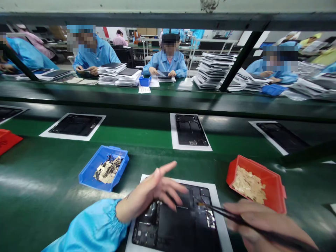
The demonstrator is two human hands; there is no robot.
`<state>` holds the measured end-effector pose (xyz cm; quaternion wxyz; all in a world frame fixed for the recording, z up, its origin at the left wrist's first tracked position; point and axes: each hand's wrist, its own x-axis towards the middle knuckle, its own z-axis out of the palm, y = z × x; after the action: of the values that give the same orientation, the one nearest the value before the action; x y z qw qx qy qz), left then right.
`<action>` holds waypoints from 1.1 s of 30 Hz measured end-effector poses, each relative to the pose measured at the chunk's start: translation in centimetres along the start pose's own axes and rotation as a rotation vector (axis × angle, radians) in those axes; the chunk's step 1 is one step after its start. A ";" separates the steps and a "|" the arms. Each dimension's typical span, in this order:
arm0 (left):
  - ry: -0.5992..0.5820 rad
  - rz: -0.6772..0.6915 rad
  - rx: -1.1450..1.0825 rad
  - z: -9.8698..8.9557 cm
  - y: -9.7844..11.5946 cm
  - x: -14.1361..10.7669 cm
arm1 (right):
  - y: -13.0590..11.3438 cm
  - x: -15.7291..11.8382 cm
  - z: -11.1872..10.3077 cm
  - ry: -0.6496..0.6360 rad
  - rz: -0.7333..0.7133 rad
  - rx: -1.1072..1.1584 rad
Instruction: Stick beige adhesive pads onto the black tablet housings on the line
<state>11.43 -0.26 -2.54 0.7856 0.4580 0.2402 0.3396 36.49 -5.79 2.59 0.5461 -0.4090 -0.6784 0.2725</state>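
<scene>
A black tablet housing [175, 227] with exposed internals is seen at the lower centre of the frame, laid on a white sheet [214, 192]. Dark tweezers [223, 211] are gripped in the right hand [265, 220] at lower right, the fingers closed around them, with their tips over the housing's upper right part, beside a small amber piece [201, 203]. Whether that piece is pinched or touched cannot be told. The left hand [154, 192] is wide open above the housing's upper left, fingers spread and blurred; nothing is seen held in it, and contact with the housing cannot be confirmed.

A fine part could be scratched or bent if the pointed tips were pressed down or slipped. The housing could be shifted on its loose sheet by a brush of the left fingers. Small pieces could be spilled from the red bin [275, 189] at right, near the right hand, if it were knocked.
</scene>
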 end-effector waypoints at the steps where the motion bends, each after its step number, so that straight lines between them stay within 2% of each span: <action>1: 0.193 0.074 0.293 -1.3 -0.7 0.0 | 0.3 0.0 0.3 0.054 0.063 0.055; 2: 0.352 0.133 0.635 -2.5 -1.4 -0.2 | 0.7 0.1 0.7 0.082 0.133 0.099; 3: 0.409 0.190 0.905 -3.8 -2.1 -0.4 | 1.3 0.2 1.1 0.086 0.208 0.137; 5: 0.356 0.238 1.206 -5.7 -3.2 -1.1 | 2.5 0.4 2.3 0.090 0.369 0.209; 7: 0.278 0.236 1.330 -6.7 -3.7 -2.0 | 3.9 0.5 3.4 0.112 0.517 0.293; 11: 0.252 0.194 1.370 -6.7 -3.7 -3.3 | 5.8 0.2 5.3 0.117 0.731 0.380; 14: 0.262 0.184 1.345 -6.4 -4.2 -3.8 | 6.4 -0.2 6.2 0.044 0.804 0.371; 19: 0.331 0.212 1.306 -6.0 -5.3 -4.0 | 6.1 0.4 7.8 -0.078 0.856 0.353; 25: 0.373 0.166 1.202 -5.7 -5.1 -3.5 | 6.4 2.1 10.7 -0.139 0.849 0.418; 33: 0.300 0.197 1.171 -5.6 -4.4 -3.5 | 9.6 1.8 12.1 -0.095 0.818 0.394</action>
<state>6.67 -1.35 -8.76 0.3258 0.7809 0.4516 0.2829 27.14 1.66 -7.35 0.4293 -0.5186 -0.4206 0.6082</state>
